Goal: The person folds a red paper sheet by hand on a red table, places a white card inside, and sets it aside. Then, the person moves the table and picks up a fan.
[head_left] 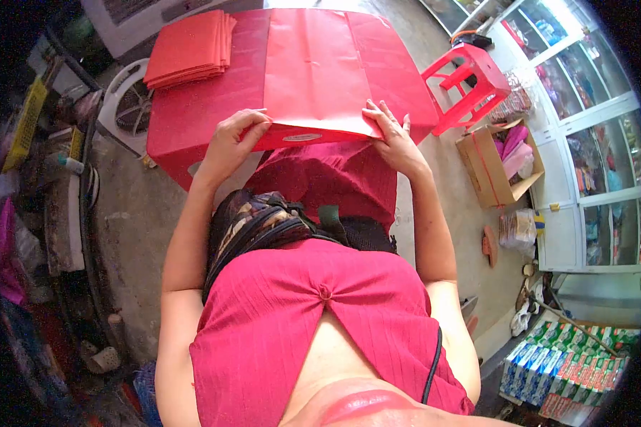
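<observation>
A large red paper sheet (313, 67) with crease lines lies across the red table (399, 64), its near edge slightly lifted at the table's front. My left hand (236, 140) pinches the left corner of that edge between thumb and fingers. At the right corner, my right hand (396, 139) has its fingers over the sheet and its thumb at the edge, gripping it. Between my hands the edge runs nearly straight. A stack of folded red paper (189, 50) sits on the table's far left part.
A red plastic stool (470, 85) stands right of the table, with a cardboard box (488, 167) near it. Glass-front cabinets (584, 121) line the right side. A white fan (127, 107) is on the left. Toothpaste-like boxes (563, 363) are stacked at lower right.
</observation>
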Available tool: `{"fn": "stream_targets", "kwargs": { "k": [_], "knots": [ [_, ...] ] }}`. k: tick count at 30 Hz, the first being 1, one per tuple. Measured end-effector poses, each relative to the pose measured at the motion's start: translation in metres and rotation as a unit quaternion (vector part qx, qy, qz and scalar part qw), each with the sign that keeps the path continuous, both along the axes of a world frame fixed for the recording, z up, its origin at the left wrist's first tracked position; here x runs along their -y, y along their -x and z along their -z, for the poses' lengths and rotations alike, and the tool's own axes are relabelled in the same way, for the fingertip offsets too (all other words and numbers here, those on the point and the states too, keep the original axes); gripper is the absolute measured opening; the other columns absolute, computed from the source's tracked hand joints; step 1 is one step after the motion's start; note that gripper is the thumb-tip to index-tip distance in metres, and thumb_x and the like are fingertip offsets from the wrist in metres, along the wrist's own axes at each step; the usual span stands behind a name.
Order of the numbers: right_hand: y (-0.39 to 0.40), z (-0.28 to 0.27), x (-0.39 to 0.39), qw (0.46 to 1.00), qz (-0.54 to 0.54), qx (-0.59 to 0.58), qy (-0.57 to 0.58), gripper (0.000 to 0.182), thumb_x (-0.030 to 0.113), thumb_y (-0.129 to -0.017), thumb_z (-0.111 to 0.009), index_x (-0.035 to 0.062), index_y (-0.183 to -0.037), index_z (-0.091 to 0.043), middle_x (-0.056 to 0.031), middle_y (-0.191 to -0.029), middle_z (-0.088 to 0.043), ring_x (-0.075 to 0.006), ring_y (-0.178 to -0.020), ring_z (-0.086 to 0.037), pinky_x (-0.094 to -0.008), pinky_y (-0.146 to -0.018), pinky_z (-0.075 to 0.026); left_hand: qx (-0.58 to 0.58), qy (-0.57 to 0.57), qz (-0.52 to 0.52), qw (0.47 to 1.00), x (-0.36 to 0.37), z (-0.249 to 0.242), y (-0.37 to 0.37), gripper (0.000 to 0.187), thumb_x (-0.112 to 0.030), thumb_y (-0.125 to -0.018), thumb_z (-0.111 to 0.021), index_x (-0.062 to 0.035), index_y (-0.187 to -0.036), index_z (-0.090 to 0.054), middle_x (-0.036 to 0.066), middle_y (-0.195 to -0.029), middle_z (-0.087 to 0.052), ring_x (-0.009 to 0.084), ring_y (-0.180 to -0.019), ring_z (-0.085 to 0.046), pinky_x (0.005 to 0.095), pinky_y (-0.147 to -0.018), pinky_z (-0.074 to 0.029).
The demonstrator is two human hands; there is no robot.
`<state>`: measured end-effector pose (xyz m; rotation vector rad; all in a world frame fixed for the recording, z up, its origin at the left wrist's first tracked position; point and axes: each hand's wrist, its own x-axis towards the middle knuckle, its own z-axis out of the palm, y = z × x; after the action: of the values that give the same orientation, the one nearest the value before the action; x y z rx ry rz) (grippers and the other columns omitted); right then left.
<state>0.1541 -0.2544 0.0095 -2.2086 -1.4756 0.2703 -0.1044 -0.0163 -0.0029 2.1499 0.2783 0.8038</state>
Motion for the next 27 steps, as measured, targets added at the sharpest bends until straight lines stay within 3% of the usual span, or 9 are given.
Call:
{"fn": "stream_targets", "kwargs": {
  "k": [2,3,7,9,13,15,25,27],
  "knots": [
    [0.002,-0.002,0.0,1.0,-0.006,0.009,-0.007,0.054,0.003,-0.091,-0.058,0.0163,-0.142,-0.047,-0.0036,-0.16,-0.036,-0.0256,-0.154,-0.016,-0.0647,-0.117,0.006,-0.004,0.045,0.004,0.999,0.001,-0.004,0.0,0.018,-0.017,-0.096,-0.065,-0.0006,-0.102,-0.068,0.013,-0.103,-0.071,0.0201,-0.099,-0.068,0.0338,-0.088,-0.051],
    [0.004,0.002,0.0,0.998,0.004,0.009,-0.057,0.047,0.003,-0.091,-0.06,0.0156,-0.136,-0.055,-0.005,-0.153,-0.046,-0.0274,-0.151,-0.025,-0.0657,-0.117,0.003,-0.006,0.064,0.0,0.998,0.0,-0.009,-0.001,0.018,-0.016,-0.097,-0.064,-0.0001,-0.103,-0.068,0.011,-0.099,-0.071,0.0163,-0.095,-0.066,0.0313,-0.086,-0.051],
    [-0.002,0.005,-0.001,0.996,0.015,-0.007,-0.089,0.038,0.005,-0.09,-0.062,0.0143,-0.127,-0.063,-0.0064,-0.146,-0.054,-0.0292,-0.147,-0.034,-0.0655,-0.118,-0.004,-0.012,0.08,-0.018,0.997,-0.002,-0.019,-0.001,0.018,-0.015,-0.098,-0.064,0.0011,-0.103,-0.068,0.005,-0.088,-0.068,0.0093,-0.087,-0.062,0.0266,-0.081,-0.05],
    [-0.003,0.004,-0.001,0.988,-0.013,-0.019,-0.155,0.039,0.001,-0.082,-0.067,0.0151,-0.118,-0.068,-0.007,-0.141,-0.059,-0.0296,-0.142,-0.041,-0.0668,-0.118,-0.012,-0.009,0.099,-0.008,0.995,-0.004,-0.015,0.003,0.017,-0.015,-0.098,-0.063,0.0011,-0.103,-0.068,0.003,-0.088,-0.067,0.0088,-0.086,-0.061,0.0264,-0.08,-0.049],
    [0.004,-0.001,-0.001,0.99,-0.032,-0.01,-0.137,0.04,0.001,-0.081,-0.068,0.0135,-0.119,-0.067,-0.0078,-0.142,-0.057,-0.029,-0.142,-0.042,-0.0632,-0.118,-0.018,-0.008,0.142,0.019,0.99,-0.005,-0.02,0.01,0.017,-0.015,-0.099,-0.062,0.001,-0.102,-0.068,-0.001,-0.088,-0.065,0.0074,-0.087,-0.058,0.0256,-0.08,-0.048],
    [0.007,-0.002,0.0,0.991,-0.035,0.05,-0.118,0.041,0.0,-0.08,-0.068,0.0119,-0.12,-0.067,-0.008,-0.143,-0.057,-0.028,-0.14,-0.044,-0.0602,-0.117,-0.023,-0.009,0.134,0.015,0.991,-0.007,-0.023,0.011,0.017,-0.015,-0.099,-0.062,0.0009,-0.103,-0.068,-0.001,-0.088,-0.065,0.0072,-0.088,-0.058,0.0251,-0.08,-0.048],
    [0.006,-0.001,-0.005,0.989,-0.012,0.056,-0.138,0.035,0.004,-0.084,-0.066,0.0101,-0.118,-0.066,-0.0069,-0.136,-0.061,-0.0271,-0.135,-0.049,-0.0577,-0.116,-0.027,-0.017,0.168,0.012,0.986,-0.01,-0.013,0.005,0.016,-0.014,-0.1,-0.061,0.0,-0.102,-0.068,-0.002,-0.09,-0.065,0.006,-0.089,-0.057,0.0235,-0.08,-0.047],
    [0.004,0.002,-0.007,0.987,-0.008,0.079,-0.137,0.039,0.011,-0.085,-0.066,0.0103,-0.123,-0.064,-0.0077,-0.136,-0.061,-0.0269,-0.134,-0.05,-0.0539,-0.116,-0.028,-0.021,0.171,0.021,0.985,-0.011,-0.014,0.003,0.016,-0.014,-0.1,-0.061,0.0001,-0.103,-0.068,-0.002,-0.09,-0.065,0.0059,-0.089,-0.057,0.0233,-0.08,-0.047]
  ]
}}
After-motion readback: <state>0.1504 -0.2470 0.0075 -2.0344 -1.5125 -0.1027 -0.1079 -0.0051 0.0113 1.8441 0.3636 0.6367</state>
